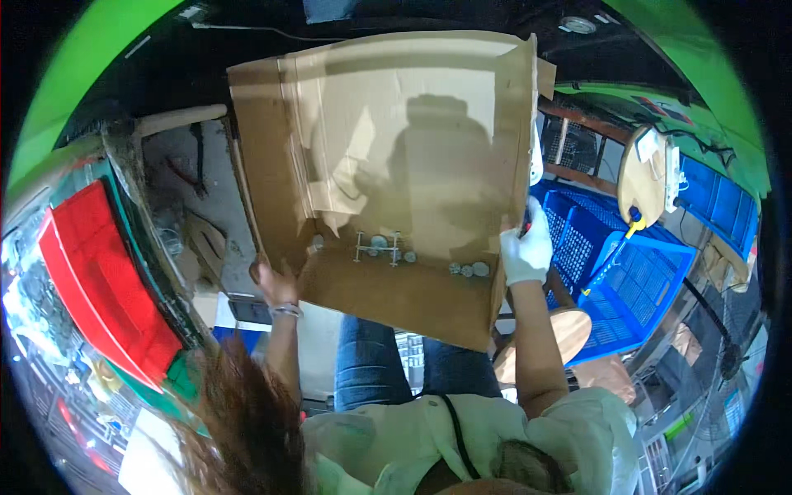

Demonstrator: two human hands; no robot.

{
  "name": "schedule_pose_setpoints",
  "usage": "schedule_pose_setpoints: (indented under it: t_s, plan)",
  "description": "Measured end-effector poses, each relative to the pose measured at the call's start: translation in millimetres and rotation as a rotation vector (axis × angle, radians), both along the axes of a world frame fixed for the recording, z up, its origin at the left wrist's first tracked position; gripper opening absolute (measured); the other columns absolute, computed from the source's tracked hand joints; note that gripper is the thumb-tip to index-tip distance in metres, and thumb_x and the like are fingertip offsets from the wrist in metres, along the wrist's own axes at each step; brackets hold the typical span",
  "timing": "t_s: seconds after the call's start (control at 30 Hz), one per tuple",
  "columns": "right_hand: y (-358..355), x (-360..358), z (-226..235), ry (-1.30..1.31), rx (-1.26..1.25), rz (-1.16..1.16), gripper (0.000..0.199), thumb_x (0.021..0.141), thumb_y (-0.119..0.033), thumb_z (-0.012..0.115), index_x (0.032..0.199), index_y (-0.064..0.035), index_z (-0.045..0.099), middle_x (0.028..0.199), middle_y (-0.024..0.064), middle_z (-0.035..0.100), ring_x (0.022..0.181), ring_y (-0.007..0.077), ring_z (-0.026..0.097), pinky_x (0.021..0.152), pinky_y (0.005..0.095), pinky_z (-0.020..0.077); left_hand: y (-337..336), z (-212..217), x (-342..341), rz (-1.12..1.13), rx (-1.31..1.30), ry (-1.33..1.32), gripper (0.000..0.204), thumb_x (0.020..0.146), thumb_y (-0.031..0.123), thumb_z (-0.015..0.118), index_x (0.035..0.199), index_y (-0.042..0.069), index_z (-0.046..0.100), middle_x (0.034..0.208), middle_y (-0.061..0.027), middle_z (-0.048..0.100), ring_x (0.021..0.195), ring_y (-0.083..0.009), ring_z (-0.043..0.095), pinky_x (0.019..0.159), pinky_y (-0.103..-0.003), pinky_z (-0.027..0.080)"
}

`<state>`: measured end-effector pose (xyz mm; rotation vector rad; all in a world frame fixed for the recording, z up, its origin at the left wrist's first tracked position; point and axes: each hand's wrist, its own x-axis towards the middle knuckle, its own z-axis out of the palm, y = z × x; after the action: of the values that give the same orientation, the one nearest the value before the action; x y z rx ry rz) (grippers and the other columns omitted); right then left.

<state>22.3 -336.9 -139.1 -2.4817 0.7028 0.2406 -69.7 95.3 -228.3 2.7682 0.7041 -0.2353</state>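
A large open cardboard box (pixel 445 91) is held up over my lap, its inside facing me. My bare left hand (pixel 276 285), with a bracelet at the wrist, grips the box's left wall near the lower corner. In a white glove, my right hand (pixel 526 247) grips the right wall; something small and dark shows by its fingers, too little to name. Along the fold at the box's near side lie a small metal frame of thin rods (pixel 378 247) and several small round grey pieces (pixel 469 269). A shadow falls across the cardboard.
Blue plastic crates (pixel 635 289) stand to the right, beside a round wooden board (pixel 642 177) and a wooden disc (pixel 569 334) near my right forearm. On the left are a red bin (pixel 107 280) and a grey surface (pixel 190 165) with a dark cable-like thing.
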Motion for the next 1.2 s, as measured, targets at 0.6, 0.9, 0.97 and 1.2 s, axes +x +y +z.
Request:
schedule_pose_setpoints:
  t_s: [0.6, 0.9, 0.97, 1.2]
  plan:
    - [-136, 25, 55, -0.027, -0.166, -0.010, 0.018, 0.079, -0.007, 0.049, 0.094, -0.0026, 0.058, 0.074, 0.0049, 0.061, 0.063, 0.0111, 0.052, 0.058, 0.0282, 0.0427, -21, -33, -9, 0.117, -0.772, 0.068, 0.058, 0.082, 0.026, 0.065, 0.126, -0.004, 0.042, 0.112, -0.0217, 0.057, 0.102, -0.0270, 0.056, 0.087, -0.034, 0.043]
    - [-170, 47, -76, -0.008, -0.056, 0.057, 0.046, 0.077, -0.013, 0.054, 0.123, -0.0075, 0.052, 0.101, 0.0193, 0.064, 0.092, 0.0277, 0.064, 0.083, 0.0320, 0.0469, -23, -47, 7, 0.214, -0.657, 0.234, 0.022, 0.090, 0.017, 0.055, 0.102, -0.001, 0.058, 0.086, -0.0072, 0.064, 0.076, -0.0148, 0.057, 0.068, -0.029, 0.046]
    - [-138, 40, -88, 0.170, -0.059, 0.121, 0.048, 0.076, -0.015, 0.055, 0.124, -0.0136, 0.051, 0.102, 0.0210, 0.062, 0.093, 0.0354, 0.060, 0.083, 0.0375, 0.0470, 13, -65, -35, 0.339, -0.836, 0.045, 0.021, 0.092, 0.011, 0.051, 0.109, -0.001, 0.054, 0.095, -0.0085, 0.064, 0.084, -0.0148, 0.058, 0.076, -0.029, 0.046]
    - [-148, 25, -93, 0.158, -0.148, 0.042, 0.044, 0.078, -0.018, 0.055, 0.122, -0.0186, 0.052, 0.100, 0.0196, 0.062, 0.092, 0.0370, 0.059, 0.080, 0.0431, 0.0469, -30, -38, -30, 0.273, -0.498, 0.093, 0.035, 0.091, 0.018, 0.055, 0.119, -0.002, 0.051, 0.106, -0.0156, 0.062, 0.096, -0.0238, 0.058, 0.085, -0.034, 0.043]
